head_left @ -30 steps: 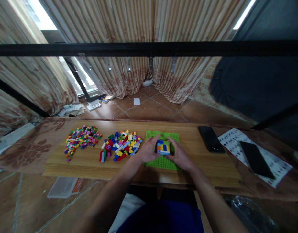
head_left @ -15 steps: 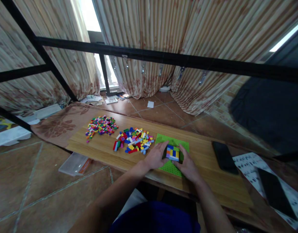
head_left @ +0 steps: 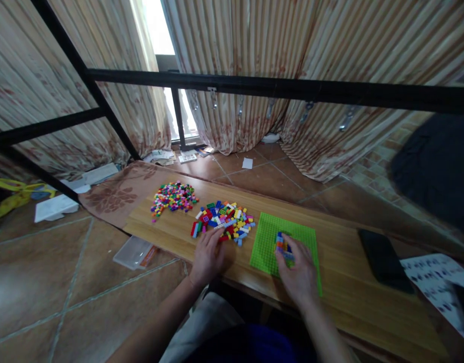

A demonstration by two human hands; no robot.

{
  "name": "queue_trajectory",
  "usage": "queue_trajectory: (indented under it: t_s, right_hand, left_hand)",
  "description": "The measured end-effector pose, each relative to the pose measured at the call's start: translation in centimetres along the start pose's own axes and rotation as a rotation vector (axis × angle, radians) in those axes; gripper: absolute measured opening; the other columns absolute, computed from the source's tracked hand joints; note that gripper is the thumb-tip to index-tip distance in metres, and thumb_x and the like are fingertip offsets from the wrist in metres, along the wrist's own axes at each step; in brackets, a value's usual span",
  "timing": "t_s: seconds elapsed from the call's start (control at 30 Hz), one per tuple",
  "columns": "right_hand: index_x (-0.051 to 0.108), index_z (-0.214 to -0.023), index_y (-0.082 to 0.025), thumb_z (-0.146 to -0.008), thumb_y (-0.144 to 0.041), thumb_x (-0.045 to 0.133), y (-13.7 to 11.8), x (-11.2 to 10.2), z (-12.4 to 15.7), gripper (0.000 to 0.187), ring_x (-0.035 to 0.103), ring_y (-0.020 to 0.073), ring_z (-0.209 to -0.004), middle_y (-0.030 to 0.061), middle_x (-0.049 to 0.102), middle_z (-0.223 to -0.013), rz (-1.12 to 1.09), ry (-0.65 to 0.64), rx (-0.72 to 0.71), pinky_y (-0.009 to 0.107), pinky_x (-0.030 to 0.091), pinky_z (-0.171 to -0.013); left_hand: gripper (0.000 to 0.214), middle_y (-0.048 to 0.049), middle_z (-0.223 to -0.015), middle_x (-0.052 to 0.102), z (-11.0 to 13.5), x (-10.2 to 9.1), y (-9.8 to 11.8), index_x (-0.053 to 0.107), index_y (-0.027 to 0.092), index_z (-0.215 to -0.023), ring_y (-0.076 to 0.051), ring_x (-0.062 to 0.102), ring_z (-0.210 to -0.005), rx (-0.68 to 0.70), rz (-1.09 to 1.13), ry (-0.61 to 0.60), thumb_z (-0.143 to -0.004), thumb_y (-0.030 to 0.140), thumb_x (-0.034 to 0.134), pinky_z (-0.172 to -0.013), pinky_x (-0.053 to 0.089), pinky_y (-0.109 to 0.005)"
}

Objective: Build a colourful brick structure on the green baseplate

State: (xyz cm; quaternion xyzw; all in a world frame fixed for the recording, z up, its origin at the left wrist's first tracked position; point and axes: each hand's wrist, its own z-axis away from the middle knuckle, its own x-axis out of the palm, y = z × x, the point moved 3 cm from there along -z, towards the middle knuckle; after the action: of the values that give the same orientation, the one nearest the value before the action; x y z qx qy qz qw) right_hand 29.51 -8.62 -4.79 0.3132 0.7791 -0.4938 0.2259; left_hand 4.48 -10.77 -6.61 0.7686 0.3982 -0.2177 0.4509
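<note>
My left hand (head_left: 208, 254) rests at the near edge of a pile of larger toy bricks (head_left: 235, 222). Its fingers reach over the bricks, apart, and I see nothing held in them. On the right, my right hand (head_left: 300, 269) grips a small multicoloured brick block (head_left: 279, 243) between thumb and fingers. Blue, orange and yellow show on that block; the hand covers much of it. Beneath it lies a green studded baseplate (head_left: 265, 242); whether the block touches the plate I cannot tell.
A heap of tiny bricks (head_left: 175, 195) lies farther left on the wooden board (head_left: 341, 267). A black phone (head_left: 385, 257) and a printed sheet (head_left: 432, 282) are at the right. A clear plastic box (head_left: 133, 252) sits on the floor, and a black metal rail (head_left: 254, 85) crosses ahead.
My left hand has let go of the brick block and moved left to the larger bricks. My right hand still holds the block, now turned. The view has shifted left.
</note>
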Motion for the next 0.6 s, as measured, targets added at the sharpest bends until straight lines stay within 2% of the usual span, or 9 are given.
queue_trajectory:
  t_s: [0.1, 0.2, 0.47, 0.6]
  right_hand:
    - [0.06, -0.119, -0.025, -0.09, -0.029, 0.047, -2.7, 2.5, 0.1, 0.032, 0.054, 0.0273, -0.111, 0.0097, 0.063, -0.116, -0.046, -0.074, -0.119, 0.051, 0.041, -0.099]
    - [0.062, -0.118, -0.024, -0.09, -0.023, 0.045, -3.8, 4.7, -0.7, 0.032, 0.054, 0.0265, -0.11, 0.0094, 0.064, -0.114, -0.063, -0.137, -0.147, 0.049, 0.043, -0.097]
    - [0.068, -0.107, -0.021, -0.086, -0.012, 0.047, -5.0, 9.9, -6.6, 0.031, 0.053, 0.0263, -0.105, 0.0103, 0.06, -0.111, 0.003, -0.267, -0.193, 0.042, 0.044, -0.095]
    - [0.07, -0.096, -0.021, -0.082, -0.009, 0.054, -5.2, 12.3, -7.6, 0.024, 0.052, 0.028, -0.104, 0.0109, 0.058, -0.11, 0.07, -0.346, -0.234, 0.044, 0.044, -0.092]
  left_hand:
    - [0.039, -0.0101, -0.122, 0.06, -0.9, -1.2, -2.3, 0.052, 0.02, -0.125, -0.024, 0.054, -0.116, -0.072, -0.048, 0.071, -0.087, 0.016, 0.051, -0.1, 0.046, -0.046]
    - [0.039, -0.0102, -0.123, 0.059, -1.6, -1.2, -3.4, 0.052, 0.019, -0.126, -0.024, 0.053, -0.116, -0.089, -0.062, 0.105, -0.087, 0.014, 0.05, -0.1, 0.046, -0.044]
    - [0.037, -0.0123, -0.123, 0.058, -1.8, -0.2, -3.7, 0.053, 0.015, -0.124, -0.024, 0.051, -0.116, -0.093, -0.098, 0.035, -0.088, 0.012, 0.045, -0.102, 0.044, -0.045]
    - [0.036, -0.0118, -0.125, 0.057, -1.9, -0.3, -3.7, 0.055, 0.016, -0.122, -0.025, 0.05, -0.119, -0.076, -0.088, 0.021, -0.088, 0.011, 0.045, -0.102, 0.045, -0.045]
